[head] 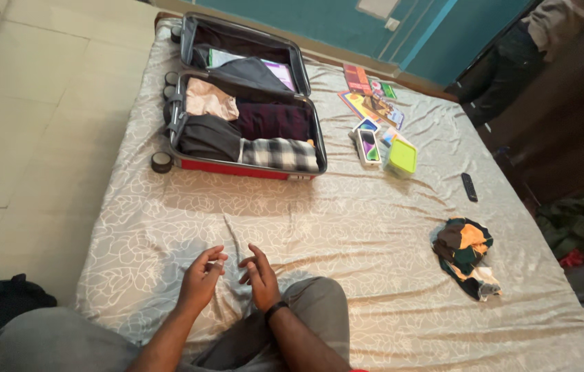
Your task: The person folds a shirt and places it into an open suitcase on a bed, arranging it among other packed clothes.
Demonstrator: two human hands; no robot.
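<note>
Grey patterned satin bedsheet [347,227] lies under both hands, which hover just above it near the bottom of the view, close together but not touching. Neither hand holds anything: the left hand [202,279] is loosely curled with its fingers bent toward the other, and the right hand [259,275], a black band on its wrist, has its fingers half open and relaxed. Just below them a bent knee in grey trousers [312,310] rests on the sheet. Well ahead of the hands, toward the far left part of the bed, an open hard-shell suitcase with a red rim and dark lining [243,169] lies flat, its lid raised behind it; the near half is packed with folded clothes, among them a black-and-white checked cloth [279,153], a dark maroon piece, a dark grey piece and a pale pink one. To the right of the suitcase sit a white phone box with a phone pictured on it [367,146] and, just beside it, a small container with a lime-green lid [402,158]; beyond them lie some colourful booklets [367,93]. A slim black remote control [469,187] lies apart near the right edge. Nearer on the right, a crumpled multicoloured cloth in dark green, orange and white [467,255] sits alone on the sheet. Another person in dark trousers [505,65] stands past the far right corner.
</note>
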